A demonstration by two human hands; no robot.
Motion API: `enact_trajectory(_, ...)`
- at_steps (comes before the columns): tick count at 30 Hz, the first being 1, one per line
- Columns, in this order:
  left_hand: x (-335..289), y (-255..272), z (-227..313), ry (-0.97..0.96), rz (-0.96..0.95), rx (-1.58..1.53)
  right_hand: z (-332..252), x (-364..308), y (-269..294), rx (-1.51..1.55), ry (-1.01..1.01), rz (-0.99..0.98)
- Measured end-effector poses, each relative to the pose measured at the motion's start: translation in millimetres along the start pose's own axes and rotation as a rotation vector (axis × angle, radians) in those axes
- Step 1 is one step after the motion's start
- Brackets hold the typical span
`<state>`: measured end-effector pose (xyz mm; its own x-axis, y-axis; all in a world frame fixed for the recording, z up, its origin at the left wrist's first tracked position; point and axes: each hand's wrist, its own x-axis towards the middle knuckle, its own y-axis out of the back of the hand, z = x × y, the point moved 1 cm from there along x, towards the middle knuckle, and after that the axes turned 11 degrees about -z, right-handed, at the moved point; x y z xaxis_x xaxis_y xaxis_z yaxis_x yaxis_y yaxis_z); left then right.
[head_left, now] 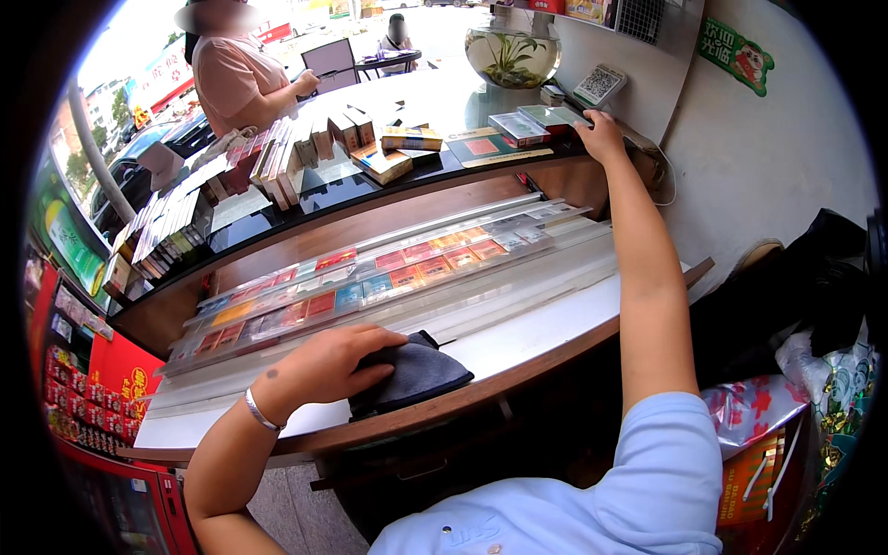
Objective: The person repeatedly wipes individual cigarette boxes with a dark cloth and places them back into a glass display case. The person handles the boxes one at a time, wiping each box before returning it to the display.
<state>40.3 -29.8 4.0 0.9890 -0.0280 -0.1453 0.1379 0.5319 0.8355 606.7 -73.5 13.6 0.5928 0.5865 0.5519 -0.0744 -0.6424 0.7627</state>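
Note:
On the near edge of the white lower shelf, my left hand (347, 365) is closed over a dark grey cloth (421, 375), which bunches up and hangs slightly over the wooden edge. My right arm stretches to the far right end of the raised counter. There my right hand (601, 137) has its fingers bent at the end of a flat pale green box (549, 116); its grip is partly hidden. Beside that box lies another flat box (519, 129) with a red-and-blue side. Clear plastic display trays (407, 268) with rows of colourful cigarette packs slant across the lower shelf.
Cigarette packs (277, 166) stand in rows along the glass-topped counter, with yellow packs (412, 139) lying loose. A round fishbowl (511, 55) and a code stand (599, 85) are at the back right. A person in pink (236, 74) stands across the counter. Bags (758, 407) crowd the right.

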Motion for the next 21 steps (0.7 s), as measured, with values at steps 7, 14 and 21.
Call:
enact_trajectory(7, 0, -1, -4, 0.064, -0.011, -0.008, -20, -8, -12, -0.071, -0.236, -0.184)
enact_trajectory(14, -2, -1, -3, 0.078, -0.034, -0.002, -14, -7, 16, 0.051, -0.278, 0.245)
enact_trajectory(21, -3, 1, 0, 0.076, -0.009, 0.043, -50, -18, 50, 0.973, -0.205, 0.235)
